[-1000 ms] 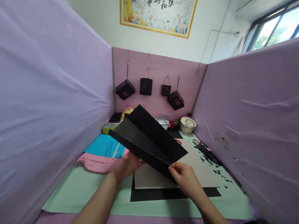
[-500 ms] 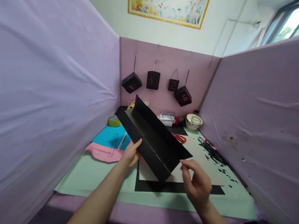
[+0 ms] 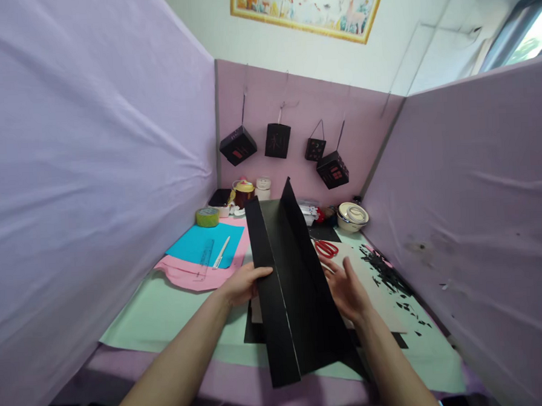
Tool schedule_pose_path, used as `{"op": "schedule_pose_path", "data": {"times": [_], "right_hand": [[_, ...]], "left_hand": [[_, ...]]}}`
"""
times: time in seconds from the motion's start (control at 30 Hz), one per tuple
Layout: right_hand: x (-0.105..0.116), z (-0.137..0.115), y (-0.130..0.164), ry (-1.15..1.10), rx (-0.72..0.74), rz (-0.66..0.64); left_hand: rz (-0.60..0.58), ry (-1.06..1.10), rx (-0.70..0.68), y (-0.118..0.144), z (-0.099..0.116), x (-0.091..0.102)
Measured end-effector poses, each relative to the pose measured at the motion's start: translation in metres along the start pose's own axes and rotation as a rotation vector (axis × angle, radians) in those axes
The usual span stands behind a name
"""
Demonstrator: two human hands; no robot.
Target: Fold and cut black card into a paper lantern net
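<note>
A long piece of folded black cardboard (image 3: 298, 298) is held up above the table, its sides bent up like a trough. My left hand (image 3: 245, 283) grips its left side, thumb on top and fingers underneath. At its right side is my right hand (image 3: 345, 287), open with fingers spread; whether the fingertips touch the cardboard I cannot tell. Below it lie a pale board (image 3: 386, 318) and a black sheet (image 3: 254, 332), both partly covered by the cardboard. Red-handled scissors (image 3: 327, 248) rest just beyond my right hand.
Black paper scraps (image 3: 386, 272) are scattered on the right. To the left lie blue paper (image 3: 191, 243), pink paper (image 3: 179, 277), a white pen (image 3: 222, 252), a clear ruler (image 3: 205, 261) and green tape (image 3: 207, 216). A lidded bowl (image 3: 352, 215) stands at the back right. Black paper boxes (image 3: 277, 140) hang behind.
The cardboard has swung from a diagonal to a nearly lengthwise position, its near end closer to me. My right hand has moved forward along its right side and opened from a pinch.
</note>
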State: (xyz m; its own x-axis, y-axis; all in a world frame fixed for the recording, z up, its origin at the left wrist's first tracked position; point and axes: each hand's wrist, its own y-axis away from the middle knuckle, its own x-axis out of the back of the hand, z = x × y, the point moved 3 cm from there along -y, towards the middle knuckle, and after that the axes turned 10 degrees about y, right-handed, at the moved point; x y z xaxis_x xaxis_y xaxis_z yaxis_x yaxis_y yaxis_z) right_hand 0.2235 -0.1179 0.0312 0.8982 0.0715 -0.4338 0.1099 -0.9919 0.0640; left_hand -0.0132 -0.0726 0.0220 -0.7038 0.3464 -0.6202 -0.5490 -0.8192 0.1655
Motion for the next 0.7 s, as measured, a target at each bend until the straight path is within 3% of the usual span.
{"op": "schedule_pose_path", "data": {"times": [0.13, 0.23, 0.4, 0.5, 0.7], "right_hand": [[-0.041, 0.011, -0.013, 0.184, -0.021, -0.083], [-0.056, 0.022, -0.025, 0.190, -0.043, -0.119], [-0.056, 0.037, -0.038, 0.181, -0.008, -0.043], [-0.055, 0.040, -0.040, 0.185, 0.028, 0.016], [-0.053, 0.044, -0.038, 0.200, 0.041, 0.085]], "left_hand": [[-0.060, -0.113, 0.125, 0.004, -0.010, -0.003], [-0.073, -0.154, 0.168, 0.003, -0.014, -0.005], [0.073, -0.029, 0.074, -0.008, -0.014, -0.002], [0.077, 0.051, 0.024, -0.010, -0.014, -0.003], [-0.015, -0.239, -0.009, -0.004, -0.014, -0.004]]}}
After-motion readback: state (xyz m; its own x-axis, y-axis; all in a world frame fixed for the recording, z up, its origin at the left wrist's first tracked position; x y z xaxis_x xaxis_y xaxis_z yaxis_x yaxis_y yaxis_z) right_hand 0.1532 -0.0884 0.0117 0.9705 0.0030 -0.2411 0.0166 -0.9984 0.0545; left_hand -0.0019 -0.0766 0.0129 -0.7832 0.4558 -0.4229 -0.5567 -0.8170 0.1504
